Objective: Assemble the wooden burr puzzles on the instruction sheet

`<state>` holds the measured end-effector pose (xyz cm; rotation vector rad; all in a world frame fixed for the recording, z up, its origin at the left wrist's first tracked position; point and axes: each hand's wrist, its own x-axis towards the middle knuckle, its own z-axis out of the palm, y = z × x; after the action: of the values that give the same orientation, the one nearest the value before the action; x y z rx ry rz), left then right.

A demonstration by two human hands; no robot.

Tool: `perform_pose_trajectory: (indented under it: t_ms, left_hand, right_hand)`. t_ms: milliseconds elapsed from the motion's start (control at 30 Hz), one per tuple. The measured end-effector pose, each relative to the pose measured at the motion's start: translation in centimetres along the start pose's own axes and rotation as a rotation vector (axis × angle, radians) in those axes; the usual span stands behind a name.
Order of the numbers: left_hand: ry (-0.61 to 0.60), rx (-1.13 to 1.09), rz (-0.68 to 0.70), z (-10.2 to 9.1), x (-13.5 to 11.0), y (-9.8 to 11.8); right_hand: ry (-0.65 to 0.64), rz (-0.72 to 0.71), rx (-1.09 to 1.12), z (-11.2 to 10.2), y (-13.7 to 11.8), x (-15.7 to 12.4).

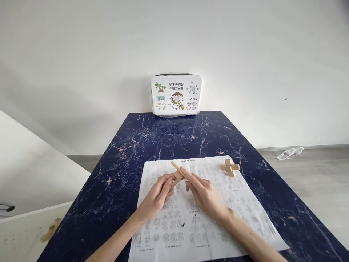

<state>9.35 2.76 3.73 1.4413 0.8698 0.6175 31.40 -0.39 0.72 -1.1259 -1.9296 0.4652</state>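
My left hand (158, 198) is closed around notched wooden puzzle pieces (177, 177), just above a printed instruction sheet (152, 233). A slim wooden stick (175, 166) lies slanted across the top of these pieces and points to the upper left. Fingertips of my right hand (203, 191) press on the stick's lower end, and the thumb sits lower, a little apart. My fingers hide part of the joint between the pieces. An assembled cross-shaped wooden puzzle (229, 167) rests at the sheet's upper right corner, apart from both hands.
The dark blue marbled table (109, 185) narrows toward the wall. At its far edge a white case (177, 95) with cartoon prints stands upright. A clear plastic bottle (290, 153) lies on the floor at right. Wooden pieces (51, 230) sit on a pale surface at lower left.
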Motion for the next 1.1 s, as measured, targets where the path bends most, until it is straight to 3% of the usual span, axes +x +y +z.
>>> perform_pose_trajectory:
  t_ms: [333, 667, 933, 1100]
  left_hand:
    - [-0.018, -0.018, 0.016, -0.1, 0.2, 0.4]
    - [-0.033, 0.015, 0.026, -0.3, 0.2, 0.3]
    - [0.024, -0.028, 0.018, 0.0, 0.6, 0.1]
    - [0.052, -0.040, 0.025, 0.6, 0.6, 0.2]
  right_hand:
    - [0.024, 0.022, 0.075, -0.1, 0.1, 0.0]
    - [0.052, -0.073, 0.015, 0.3, 0.5, 0.0]
    - [-0.005, -0.080, -0.030, 1.2, 0.2, 0.0]
    - [0.037, -0.064, -0.125, 1.4, -0.3, 0.1]
